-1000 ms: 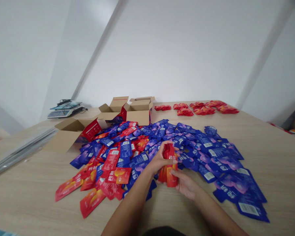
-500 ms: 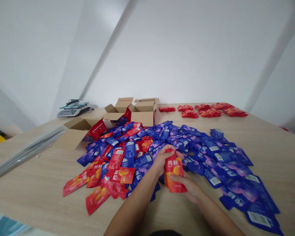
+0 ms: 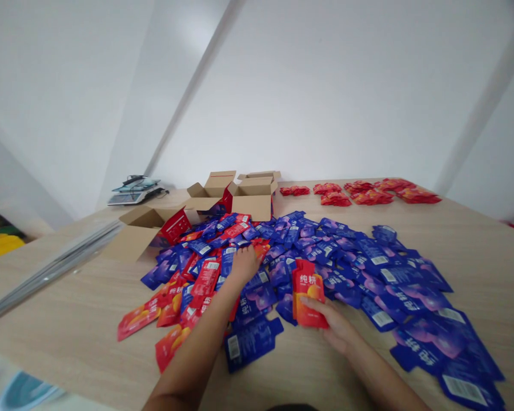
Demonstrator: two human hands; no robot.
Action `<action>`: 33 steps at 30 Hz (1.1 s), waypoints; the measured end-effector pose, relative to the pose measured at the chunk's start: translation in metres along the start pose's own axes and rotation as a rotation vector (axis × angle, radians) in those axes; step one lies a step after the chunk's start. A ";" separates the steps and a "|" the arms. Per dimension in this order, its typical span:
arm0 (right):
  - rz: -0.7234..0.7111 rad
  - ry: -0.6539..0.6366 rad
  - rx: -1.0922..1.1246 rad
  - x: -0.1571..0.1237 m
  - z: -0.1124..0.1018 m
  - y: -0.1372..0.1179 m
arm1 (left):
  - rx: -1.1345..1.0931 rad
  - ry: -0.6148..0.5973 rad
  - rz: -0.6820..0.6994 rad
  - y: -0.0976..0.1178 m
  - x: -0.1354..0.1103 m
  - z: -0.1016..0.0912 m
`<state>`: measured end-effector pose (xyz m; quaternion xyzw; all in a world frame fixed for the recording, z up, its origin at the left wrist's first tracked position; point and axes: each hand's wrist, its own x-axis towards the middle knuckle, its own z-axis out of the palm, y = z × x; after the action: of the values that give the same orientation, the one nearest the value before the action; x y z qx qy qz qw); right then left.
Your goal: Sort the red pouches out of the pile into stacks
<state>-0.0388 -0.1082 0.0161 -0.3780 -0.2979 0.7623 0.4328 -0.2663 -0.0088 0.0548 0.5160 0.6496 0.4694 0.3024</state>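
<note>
My right hand (image 3: pixel 332 325) holds a small stack of red pouches (image 3: pixel 309 294), printed with orange fruit and white characters, its thumb across the front. The stack stays upright above the table's near side. Out over the middle of the heap, my left hand (image 3: pixel 245 265) has its fingers curled down together at the edge of a red pouch (image 3: pixel 262 249). Its fingertips are partly hidden. Blue pouches (image 3: pixel 255 302) lie around and under that hand, mixed with more red pouches (image 3: pixel 205 279) on the left. One blue pouch (image 3: pixel 252 342) lies flat between my forearms.
Open cardboard boxes (image 3: pixel 252 206) stand behind the heap, another box (image 3: pixel 131 240) at its left. Red pouch piles (image 3: pixel 372 197) lie along the back right. A scale (image 3: pixel 132 196) sits at the back left, near long clear plastic wrapping (image 3: pixel 55 265). Blue pouches (image 3: pixel 424 319) spread rightward.
My left hand has left the red stack and moved left and forward onto the heap. My right hand keeps the stack. The blue pouch between my forearms is now in fuller view.
</note>
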 end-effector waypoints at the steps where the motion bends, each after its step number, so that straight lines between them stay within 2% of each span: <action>1: -0.011 0.025 0.022 0.003 -0.001 0.000 | 0.206 -0.017 0.031 -0.008 0.004 -0.003; 3: -0.036 0.079 0.072 0.007 -0.005 -0.001 | 0.646 -0.061 0.132 -0.021 0.011 -0.005; 5: -0.055 0.123 0.112 0.010 -0.010 -0.002 | 0.989 -0.080 0.207 -0.028 0.022 -0.003; 6: -0.065 0.132 0.123 0.011 -0.012 -0.003 | 1.128 -0.086 0.233 -0.030 0.028 -0.001; 8: -0.090 0.139 0.124 0.012 -0.017 -0.004 | 1.240 -0.111 0.240 -0.030 0.040 0.003; 11: -0.104 0.156 0.100 0.013 -0.020 -0.004 | 1.230 -0.183 0.269 -0.027 0.050 0.012; 13: -0.102 0.170 0.097 0.013 -0.020 -0.004 | 1.202 -0.215 0.315 -0.024 0.049 0.021; 19: -0.144 0.146 0.111 0.013 -0.019 -0.004 | 1.073 -0.242 0.499 -0.016 0.019 0.044; 23: -0.138 0.121 0.081 0.013 -0.018 -0.004 | 0.638 -0.327 0.637 -0.007 0.004 0.049; 25: -0.136 0.115 0.076 0.013 -0.019 -0.004 | 0.478 -0.344 0.638 -0.003 0.003 0.048; 28: -0.138 0.120 0.072 0.013 -0.019 -0.004 | 0.498 -0.293 0.577 -0.002 0.009 0.044; 32: -0.146 0.120 0.051 0.012 -0.017 -0.005 | 0.626 -0.409 0.652 -0.005 0.016 0.051; 33: -0.148 0.117 0.048 0.012 -0.016 -0.005 | 0.647 -0.404 0.675 -0.005 0.015 0.056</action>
<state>-0.0269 -0.0932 0.0077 -0.3883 -0.2806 0.7117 0.5137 -0.2234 0.0224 0.0307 0.8448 0.4874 0.2067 0.0782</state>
